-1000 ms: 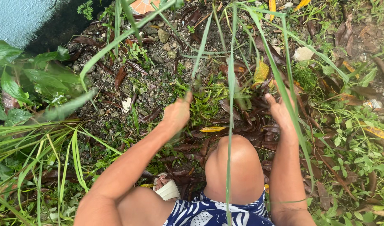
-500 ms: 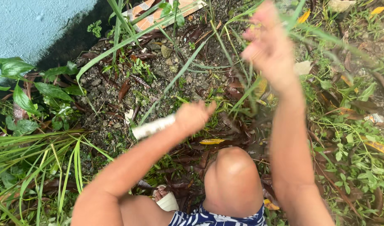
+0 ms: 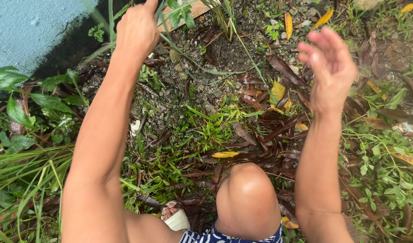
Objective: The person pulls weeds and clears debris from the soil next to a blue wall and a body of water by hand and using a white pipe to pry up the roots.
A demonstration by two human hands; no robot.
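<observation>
My left hand [image 3: 136, 29] is raised at the top of the view, its fingers closed in a fist around long green grass blades [image 3: 109, 15] that blur past it. My right hand [image 3: 332, 67] is lifted at the upper right with the palm open, fingers apart and nothing in it. Below and between the hands lie a patch of low green weeds [image 3: 211, 128] and wet brown fallen leaves [image 3: 278, 128] on gravelly soil [image 3: 188, 72]. I am crouching: my bare knee [image 3: 247, 198] and a foot in a pale sandal [image 3: 177, 219] show at the bottom.
A pale blue wall [image 3: 31, 27] with a dark base runs along the upper left. A broad-leaved plant [image 3: 17, 112] and long grass [image 3: 26, 180] fill the left side. An orange tile fragment [image 3: 193, 9] lies at the top. Creeping weeds [image 3: 382, 171] cover the right.
My left hand has swung from the middle up to the top left, taking the long grass blades with it. The right hand came down and right, and is now sharp and open.
</observation>
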